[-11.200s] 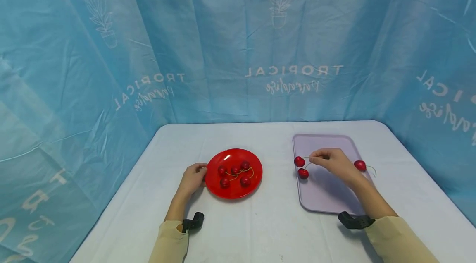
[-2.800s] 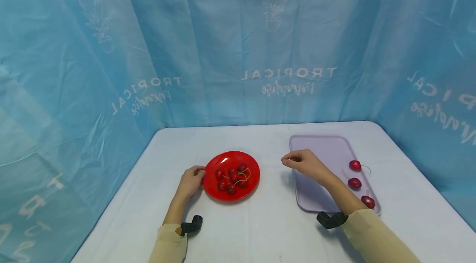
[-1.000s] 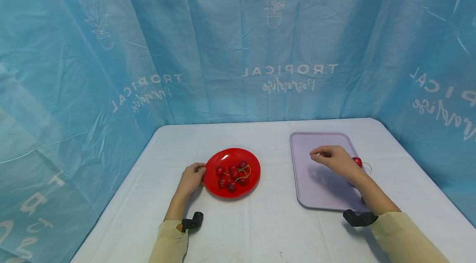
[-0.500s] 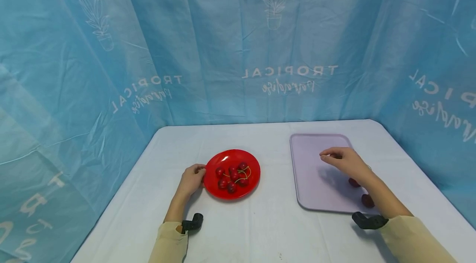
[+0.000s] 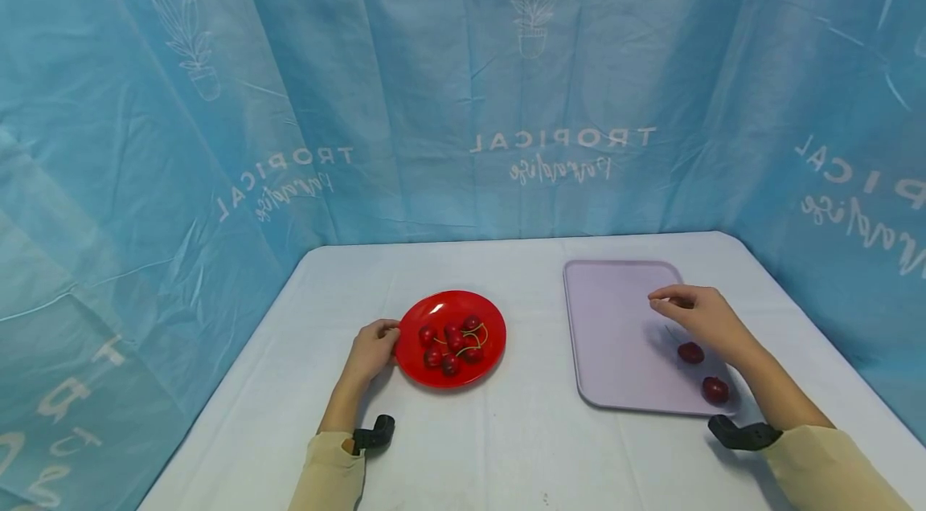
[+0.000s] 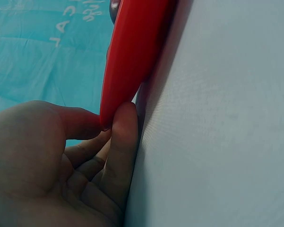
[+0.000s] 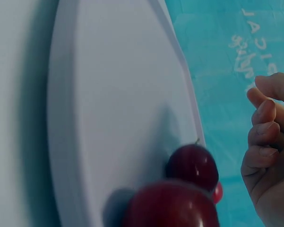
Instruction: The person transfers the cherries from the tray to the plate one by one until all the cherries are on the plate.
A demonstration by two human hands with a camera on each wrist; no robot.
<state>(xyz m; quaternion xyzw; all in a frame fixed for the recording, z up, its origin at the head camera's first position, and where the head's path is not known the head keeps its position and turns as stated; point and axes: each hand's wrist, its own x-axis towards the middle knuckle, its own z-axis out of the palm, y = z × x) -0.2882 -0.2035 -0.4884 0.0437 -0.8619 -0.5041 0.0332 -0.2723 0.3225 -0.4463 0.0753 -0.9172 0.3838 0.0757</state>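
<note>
My left hand (image 5: 374, 348) pinches the rim of a red plate (image 5: 423, 373), thumb on top and fingers beneath, as the left wrist view shows. Several dark red cherries (image 5: 450, 365) with green stems lie grouped on that plate. Over the right part of a lilac tray (image 5: 615, 370) hovers my right hand (image 5: 705, 322), its fingers loosely bent and nothing visible between them. Below it on the tray are two cherries, one nearer the middle (image 5: 690, 353) and one by the front right corner (image 5: 715, 390). In the right wrist view a third cherry (image 7: 218, 193) peeks out behind them; my hand hides it in the head view.
A white cloth (image 5: 506, 447) covers the table. Blue printed curtains (image 5: 463, 93) hang at the back and both sides. Between plate and tray lies a stretch of white cloth. Black wrist cameras (image 5: 745, 432) sit on both wrists.
Earlier my right hand held two cherries by their stems; the plate now bears more cherries. Over the last second that hand has moved right across the tray. My left hand stays at the plate.
</note>
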